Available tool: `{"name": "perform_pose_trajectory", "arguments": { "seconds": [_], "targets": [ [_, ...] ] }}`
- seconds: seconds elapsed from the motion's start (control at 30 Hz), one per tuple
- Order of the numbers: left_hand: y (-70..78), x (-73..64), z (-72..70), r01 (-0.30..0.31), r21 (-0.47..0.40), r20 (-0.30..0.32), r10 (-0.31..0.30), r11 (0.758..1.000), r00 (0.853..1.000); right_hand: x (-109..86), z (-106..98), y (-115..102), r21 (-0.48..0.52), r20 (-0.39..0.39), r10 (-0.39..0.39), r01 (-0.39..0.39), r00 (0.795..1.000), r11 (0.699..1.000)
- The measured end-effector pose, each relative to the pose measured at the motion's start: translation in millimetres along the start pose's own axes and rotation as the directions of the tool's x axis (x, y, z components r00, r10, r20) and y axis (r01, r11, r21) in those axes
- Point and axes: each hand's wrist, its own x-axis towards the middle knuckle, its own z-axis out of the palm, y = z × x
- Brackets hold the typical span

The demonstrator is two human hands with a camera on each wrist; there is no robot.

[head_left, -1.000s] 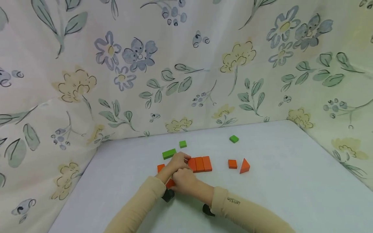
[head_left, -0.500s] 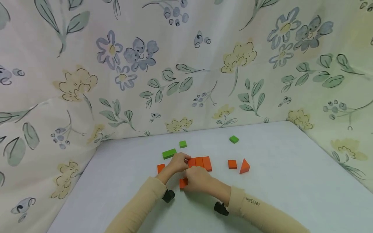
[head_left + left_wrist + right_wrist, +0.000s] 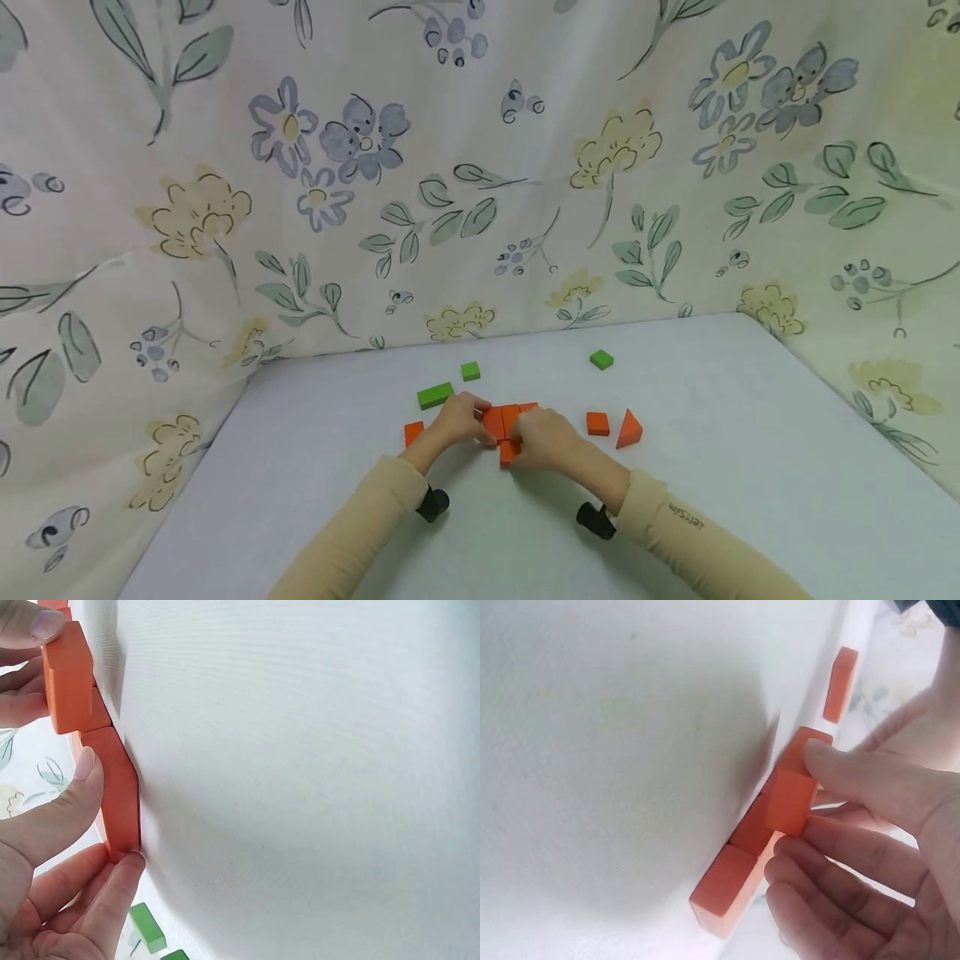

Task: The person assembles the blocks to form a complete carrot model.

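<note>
My left hand (image 3: 457, 418) pinches the left end of a row of orange blocks, its thumb on the side of the end block (image 3: 118, 784) and fingertips at its lower end in the left wrist view. My right hand (image 3: 547, 439) holds another orange block (image 3: 508, 453) between thumb and fingers, just in front of the row. In the right wrist view that held block (image 3: 793, 784) overlaps the row, whose other end block (image 3: 726, 881) shows in front. The middle row block (image 3: 512, 417) shows between my hands; the right one is partly hidden by my right hand.
One orange block (image 3: 414, 432) lies left of my left wrist. To the right are a small orange block (image 3: 597, 423) and an orange triangle (image 3: 629, 429). Farther back lie a long green block (image 3: 436, 396) and small green blocks (image 3: 470, 372) (image 3: 602, 359), before a floral curtain (image 3: 480, 167).
My right hand has moved right with the orange block, from beside my left wrist to the front of the row's middle. The left hand has stayed on the row's left end.
</note>
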Motion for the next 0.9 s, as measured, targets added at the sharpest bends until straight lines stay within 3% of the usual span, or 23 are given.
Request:
{"name": "perform_pose_trajectory", "arguments": {
  "seconds": [0.3, 0.57, 0.9],
  "targets": [
    [0.5, -1.0, 0.4, 0.033, -0.026, -0.005, -0.033, 0.999, 0.999, 1.4, 7, 2, -0.024, -0.015, -0.023, 0.023, 1.0, 0.999],
    [-0.7, -2.5, -0.4, 0.016, -0.047, -0.013, -0.017, 0.999, 1.0, 3.3, 11, 4, -0.006, -0.054, -0.034, 0.033, 0.998, 0.999],
    [0.7, -2.8, -1.0, 0.018, -0.065, -0.013, -0.019, 0.998, 1.0, 4.0, 13, 7, -0.052, -0.09, -0.121, 0.117, 0.989, 0.992]
  ]
}}
